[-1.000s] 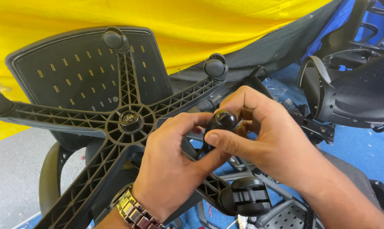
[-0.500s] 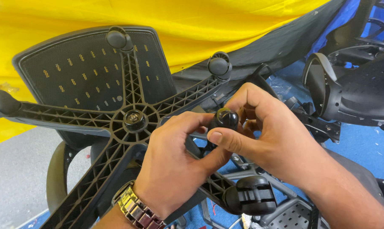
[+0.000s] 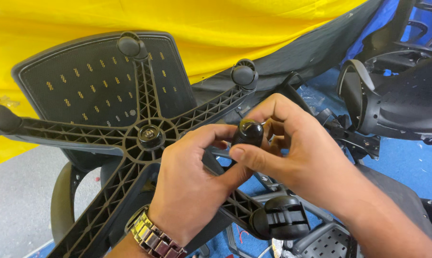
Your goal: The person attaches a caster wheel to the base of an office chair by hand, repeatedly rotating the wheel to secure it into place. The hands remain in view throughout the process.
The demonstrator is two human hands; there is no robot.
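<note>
left hand [image 3: 189, 191] + right hand [image 3: 292, 153]: pinch black caster [image 3: 248, 132] | over star base [image 3: 130, 143] | yellow cloth [image 3: 216, 28] behind

I see a glossy black caster wheel [image 3: 248, 132] and a black five-armed chair base [image 3: 130, 138] with a lattice of ribs along its arms. The mesh chair back [image 3: 82, 91] behind it is dark grey, dotted with rows of small yellow flecks. The sheet [image 3: 201, 33] beyond is bright yellow, the floor covering [image 3: 411, 162] blue. My wristwatch [image 3: 154, 236] band alternates gold and dark reddish links.
</note>
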